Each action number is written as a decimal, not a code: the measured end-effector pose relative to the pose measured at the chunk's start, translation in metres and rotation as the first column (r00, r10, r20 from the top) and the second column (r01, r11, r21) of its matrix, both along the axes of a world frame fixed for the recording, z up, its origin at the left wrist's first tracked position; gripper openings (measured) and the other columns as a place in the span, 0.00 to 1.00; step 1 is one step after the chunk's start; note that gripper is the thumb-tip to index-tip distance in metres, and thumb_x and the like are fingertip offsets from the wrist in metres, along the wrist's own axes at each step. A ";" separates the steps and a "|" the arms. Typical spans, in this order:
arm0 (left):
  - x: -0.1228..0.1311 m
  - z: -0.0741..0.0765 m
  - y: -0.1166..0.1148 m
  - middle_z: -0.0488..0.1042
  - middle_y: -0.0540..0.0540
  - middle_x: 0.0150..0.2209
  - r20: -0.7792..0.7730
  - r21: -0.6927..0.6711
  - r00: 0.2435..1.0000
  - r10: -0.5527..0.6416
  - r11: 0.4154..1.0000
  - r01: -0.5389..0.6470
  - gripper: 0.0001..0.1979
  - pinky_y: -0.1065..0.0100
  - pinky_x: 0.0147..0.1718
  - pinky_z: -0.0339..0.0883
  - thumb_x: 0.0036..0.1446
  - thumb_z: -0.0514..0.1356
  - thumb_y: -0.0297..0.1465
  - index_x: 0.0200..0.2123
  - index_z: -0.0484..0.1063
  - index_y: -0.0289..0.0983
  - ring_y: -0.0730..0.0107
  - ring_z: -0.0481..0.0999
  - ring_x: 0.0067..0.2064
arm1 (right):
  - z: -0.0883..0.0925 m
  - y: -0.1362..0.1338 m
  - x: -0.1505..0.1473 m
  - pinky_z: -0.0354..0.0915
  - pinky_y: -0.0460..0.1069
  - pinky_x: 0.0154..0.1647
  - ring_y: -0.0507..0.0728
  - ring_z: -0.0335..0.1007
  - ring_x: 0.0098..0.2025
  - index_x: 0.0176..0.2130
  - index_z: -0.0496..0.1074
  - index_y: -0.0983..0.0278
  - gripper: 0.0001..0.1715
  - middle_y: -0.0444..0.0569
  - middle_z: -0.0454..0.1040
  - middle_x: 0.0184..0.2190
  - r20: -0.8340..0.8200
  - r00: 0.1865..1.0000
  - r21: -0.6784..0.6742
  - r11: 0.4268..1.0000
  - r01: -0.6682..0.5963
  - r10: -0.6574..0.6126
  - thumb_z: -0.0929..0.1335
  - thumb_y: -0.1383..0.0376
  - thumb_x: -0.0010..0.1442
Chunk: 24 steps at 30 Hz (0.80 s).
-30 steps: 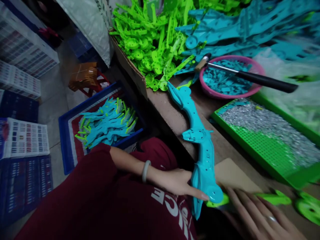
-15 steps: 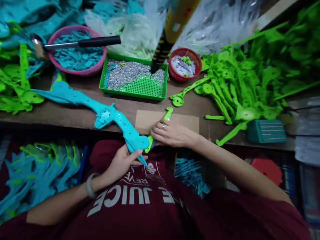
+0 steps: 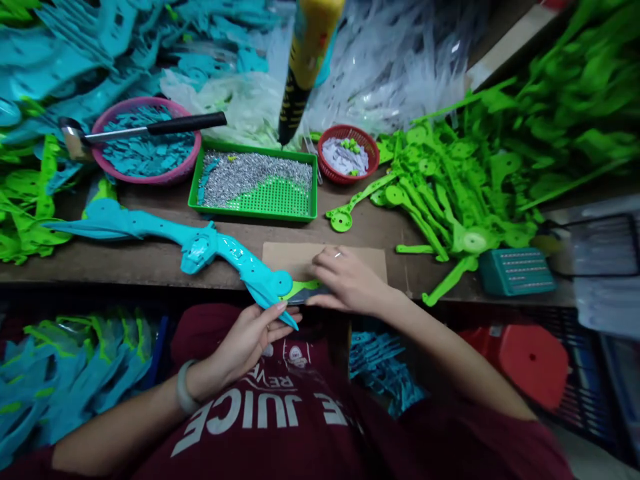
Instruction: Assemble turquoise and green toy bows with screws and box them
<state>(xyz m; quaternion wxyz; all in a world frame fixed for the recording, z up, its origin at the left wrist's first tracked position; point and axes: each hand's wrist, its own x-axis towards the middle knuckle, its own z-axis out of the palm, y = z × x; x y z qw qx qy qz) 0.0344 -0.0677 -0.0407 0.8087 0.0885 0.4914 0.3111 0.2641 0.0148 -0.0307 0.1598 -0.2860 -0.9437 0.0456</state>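
Left hand [image 3: 245, 337]: fingers closed on the pointed end of the teal bow part [image 3: 200, 245].
Right hand [image 3: 350, 280]: palm down on the green part [image 3: 299, 289]; clasp cannot be told.
Location: teal bow part lies along the table [image 3: 150, 263] edge, overlapping the green part.

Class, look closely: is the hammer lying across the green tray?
No, the hammer lies across the pink bowl, left of the green tray.

"JUICE" on maroon shirt [image 3: 280, 453]
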 end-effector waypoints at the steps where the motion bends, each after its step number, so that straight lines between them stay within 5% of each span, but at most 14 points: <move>1: 0.002 0.000 0.001 0.82 0.36 0.45 0.009 -0.006 1.000 0.006 1.000 -0.006 0.27 0.60 0.50 0.76 0.40 0.78 0.44 0.40 0.79 0.33 0.50 0.81 0.51 | 0.005 0.015 0.005 0.65 0.56 0.41 0.61 0.68 0.41 0.46 0.72 0.66 0.28 0.56 0.74 0.38 -0.115 0.987 -0.013 0.994 0.110 -0.111 0.58 0.47 0.70; 3: 0.008 -0.002 0.005 0.82 0.36 0.44 0.019 -0.008 0.999 0.028 1.000 -0.028 0.27 0.58 0.53 0.74 0.40 0.77 0.46 0.38 0.79 0.33 0.49 0.79 0.54 | 0.014 0.054 0.008 0.67 0.60 0.47 0.63 0.69 0.48 0.56 0.67 0.62 0.25 0.57 0.72 0.46 -0.385 0.850 -0.073 0.931 0.359 -0.358 0.60 0.49 0.69; 5: 0.014 -0.005 0.009 0.82 0.37 0.45 0.033 -0.013 0.999 0.037 0.999 -0.037 0.28 0.56 0.55 0.72 0.41 0.77 0.47 0.38 0.79 0.34 0.49 0.78 0.55 | 0.019 0.101 -0.002 0.68 0.64 0.53 0.65 0.67 0.54 0.63 0.60 0.57 0.31 0.57 0.68 0.53 -0.570 0.668 -0.187 0.868 0.460 -0.477 0.63 0.48 0.67; 9: 0.013 -0.006 0.010 0.80 0.37 0.50 0.052 -0.009 0.999 -0.004 1.000 0.004 0.29 0.56 0.57 0.70 0.44 0.74 0.51 0.41 0.77 0.35 0.50 0.76 0.58 | 0.016 0.177 -0.039 0.72 0.60 0.50 0.60 0.71 0.50 0.60 0.60 0.54 0.34 0.53 0.70 0.51 -0.655 0.628 -0.390 0.900 0.196 -0.421 0.66 0.42 0.62; 12: -0.011 0.008 0.014 0.79 0.36 0.51 0.024 -0.027 0.938 -0.347 0.937 0.347 0.33 0.54 0.52 0.73 0.46 0.70 0.55 0.46 0.76 0.35 0.49 0.78 0.55 | 0.011 0.193 -0.055 0.73 0.55 0.42 0.55 0.72 0.38 0.54 0.65 0.58 0.31 0.48 0.71 0.38 -0.658 0.636 -0.489 0.871 0.047 -0.404 0.68 0.42 0.61; 14: -0.031 0.023 0.030 0.81 0.38 0.48 -0.121 0.098 0.767 -0.630 0.762 0.641 0.31 0.55 0.51 0.72 0.52 0.68 0.52 0.50 0.76 0.36 0.49 0.79 0.52 | 0.010 0.189 -0.057 0.71 0.52 0.37 0.53 0.69 0.33 0.53 0.66 0.58 0.32 0.44 0.68 0.33 -0.688 0.587 -0.495 0.867 0.052 -0.427 0.69 0.42 0.59; 15: -0.039 0.030 0.044 0.81 0.40 0.48 -0.280 0.213 0.693 -0.664 0.661 0.719 0.27 0.56 0.53 0.71 0.56 0.66 0.49 0.51 0.77 0.37 0.51 0.79 0.52 | 0.011 0.186 -0.056 0.70 0.51 0.35 0.52 0.68 0.31 0.54 0.66 0.57 0.32 0.42 0.66 0.31 -0.712 0.549 -0.486 0.872 0.064 -0.437 0.69 0.42 0.59; 17: -0.045 0.039 0.087 0.80 0.42 0.52 -0.652 0.423 0.597 -0.468 0.429 0.798 0.19 0.55 0.57 0.67 0.64 0.59 0.44 0.51 0.78 0.41 0.53 0.77 0.54 | 0.013 0.180 -0.053 0.69 0.50 0.31 0.51 0.66 0.27 0.55 0.64 0.55 0.30 0.40 0.63 0.29 -0.768 0.466 -0.456 0.886 0.085 -0.440 0.67 0.43 0.61; 20: -0.031 0.031 0.169 0.81 0.41 0.50 -0.756 0.648 0.648 -0.096 0.033 0.761 0.16 0.56 0.58 0.65 0.64 0.58 0.40 0.47 0.80 0.40 0.53 0.77 0.54 | 0.020 0.175 -0.050 0.68 0.48 0.27 0.50 0.65 0.24 0.58 0.58 0.52 0.28 0.38 0.61 0.28 -0.817 0.373 -0.411 0.897 0.160 -0.441 0.65 0.46 0.64; 22: -0.016 0.014 0.216 0.81 0.40 0.50 -0.712 0.700 0.694 -0.107 -0.186 0.690 0.13 0.58 0.59 0.64 0.62 0.61 0.41 0.43 0.81 0.40 0.54 0.77 0.56 | 0.025 0.172 -0.048 0.69 0.49 0.28 0.50 0.65 0.23 0.59 0.56 0.52 0.29 0.38 0.62 0.29 -0.820 0.338 -0.401 0.885 0.237 -0.462 0.67 0.49 0.63; 24: -0.007 -0.003 0.246 0.82 0.40 0.49 -0.704 0.694 0.702 -0.105 -0.311 0.650 0.13 0.60 0.59 0.63 0.63 0.61 0.42 0.42 0.81 0.41 0.57 0.77 0.56 | 0.028 0.165 -0.047 0.69 0.49 0.28 0.51 0.66 0.23 0.58 0.55 0.52 0.30 0.38 0.62 0.29 -0.814 0.319 -0.410 0.869 0.277 -0.486 0.68 0.50 0.62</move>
